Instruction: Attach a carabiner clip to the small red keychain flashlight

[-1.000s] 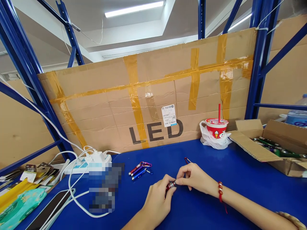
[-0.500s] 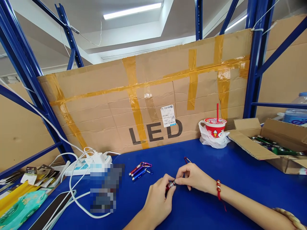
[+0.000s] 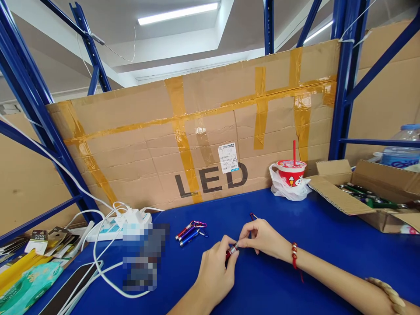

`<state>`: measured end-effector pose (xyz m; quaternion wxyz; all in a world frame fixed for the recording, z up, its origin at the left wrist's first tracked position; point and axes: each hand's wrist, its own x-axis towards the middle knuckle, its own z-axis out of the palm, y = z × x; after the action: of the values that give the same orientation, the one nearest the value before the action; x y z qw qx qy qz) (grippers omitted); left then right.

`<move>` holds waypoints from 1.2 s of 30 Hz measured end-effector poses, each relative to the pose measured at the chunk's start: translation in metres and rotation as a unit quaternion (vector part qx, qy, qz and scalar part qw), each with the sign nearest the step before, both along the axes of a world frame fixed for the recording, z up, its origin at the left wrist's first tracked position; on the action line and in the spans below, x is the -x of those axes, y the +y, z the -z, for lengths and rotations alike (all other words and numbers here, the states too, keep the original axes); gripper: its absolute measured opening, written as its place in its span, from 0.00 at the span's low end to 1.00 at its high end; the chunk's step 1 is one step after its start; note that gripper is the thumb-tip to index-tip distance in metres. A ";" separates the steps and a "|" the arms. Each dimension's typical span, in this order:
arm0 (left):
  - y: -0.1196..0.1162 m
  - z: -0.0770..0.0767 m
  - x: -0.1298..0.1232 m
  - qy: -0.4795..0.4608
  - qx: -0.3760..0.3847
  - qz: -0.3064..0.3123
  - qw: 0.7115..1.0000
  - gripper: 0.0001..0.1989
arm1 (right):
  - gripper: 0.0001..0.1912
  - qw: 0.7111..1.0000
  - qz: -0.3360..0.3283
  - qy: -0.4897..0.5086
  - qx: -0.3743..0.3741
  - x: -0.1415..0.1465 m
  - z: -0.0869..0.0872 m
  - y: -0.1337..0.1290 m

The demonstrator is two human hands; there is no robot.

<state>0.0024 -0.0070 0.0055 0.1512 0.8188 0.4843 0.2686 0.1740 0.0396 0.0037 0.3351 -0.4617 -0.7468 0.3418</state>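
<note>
Between the thumb and fingers of my left hand [image 3: 217, 267] is a small dark red cylinder [image 3: 231, 250] with a printed label. The thumb and forefinger of my right hand [image 3: 259, 236] pinch at the cylinder's upper end; whatever they grip is too small to make out. Part of a red item [image 3: 253, 216] shows behind my right hand. To the left of my hands, several small metal tubes lie together, among them a red one [image 3: 184, 232] and a blue one [image 3: 189, 239], with purple and blue clips at their ends.
A power strip [image 3: 108, 232] with white cables and a phone [image 3: 67, 291] lie at the left, near packets. At the back right stands a red cup [image 3: 291, 174] in a white bag. An open cardboard box [image 3: 380, 218] holds dark and green items.
The view has shifted slightly. Both hands keep their hold, with the right fingertips still at the cylinder's upper end.
</note>
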 end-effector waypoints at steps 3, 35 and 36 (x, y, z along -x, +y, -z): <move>0.001 0.001 0.000 0.003 -0.007 -0.006 1.000 0.06 | 0.16 0.999 0.014 -0.024 -0.024 0.000 -0.003 -0.004; 0.002 -0.002 0.000 0.036 0.000 -0.016 0.999 0.10 | 0.09 0.963 -0.019 -0.128 -0.235 -0.002 -0.011 -0.017; 0.002 -0.001 0.000 0.033 0.000 -0.016 0.999 0.10 | 0.09 0.963 -0.025 -0.128 -0.235 -0.002 -0.011 -0.017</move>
<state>0.0022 -0.0046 0.0070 0.1305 0.8196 0.5019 0.2435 0.1757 0.0227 0.0147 0.3272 -0.3907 -0.8541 0.1037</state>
